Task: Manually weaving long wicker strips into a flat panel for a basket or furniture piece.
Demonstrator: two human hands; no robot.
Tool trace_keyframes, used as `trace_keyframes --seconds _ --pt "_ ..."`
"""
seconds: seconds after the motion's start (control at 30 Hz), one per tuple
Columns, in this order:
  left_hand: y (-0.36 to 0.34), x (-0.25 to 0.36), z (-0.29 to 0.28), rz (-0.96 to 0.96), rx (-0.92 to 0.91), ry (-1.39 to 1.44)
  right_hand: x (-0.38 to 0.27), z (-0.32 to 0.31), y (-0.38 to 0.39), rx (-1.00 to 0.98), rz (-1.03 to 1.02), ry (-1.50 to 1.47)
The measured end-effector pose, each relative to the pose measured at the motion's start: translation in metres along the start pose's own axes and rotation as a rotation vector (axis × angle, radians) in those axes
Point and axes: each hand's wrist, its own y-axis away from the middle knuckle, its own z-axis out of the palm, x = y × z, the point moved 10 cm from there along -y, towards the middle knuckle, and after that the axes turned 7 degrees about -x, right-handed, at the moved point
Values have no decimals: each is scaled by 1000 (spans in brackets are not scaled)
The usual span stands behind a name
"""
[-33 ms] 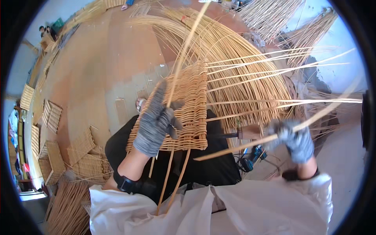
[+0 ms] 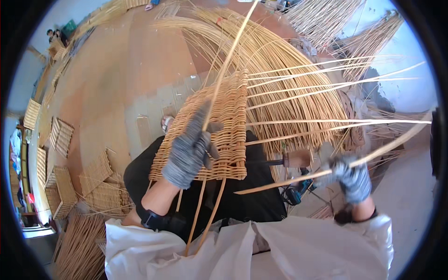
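Basketwork (image 2: 228, 112) lies across thighs (image 2: 261, 200), left grip (image 2: 187, 151) and blurred right grip (image 2: 352, 176) apparently clamping canes (image 2: 280, 183).

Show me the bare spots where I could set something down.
Widest free patch: the brown floor, between the woven pieces along the left and the long rod bundle. Crowded: right of the woven panel, where its stakes spread over that bundle, and around the right hand, with a teal tool nearby.

No lettering, label or number — blurred or small — can be read here.
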Motion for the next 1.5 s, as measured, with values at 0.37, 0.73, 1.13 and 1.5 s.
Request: trace_keyframes --seconds 0.37,0.73,1.13,1.5 --pt "-3 -46 46 -38 -519 -1245 98 -36 106 573 203 -260" --pt "4 -43 63 14 -509 -1494 20 14 5 21 -338 278" --pt "0 -33 59 143 -402 -1322 16 69 -30 -580 -664 189" --pt "2 -39 57 47 -392 -1271 -47 78 -88 -440 -385 214"
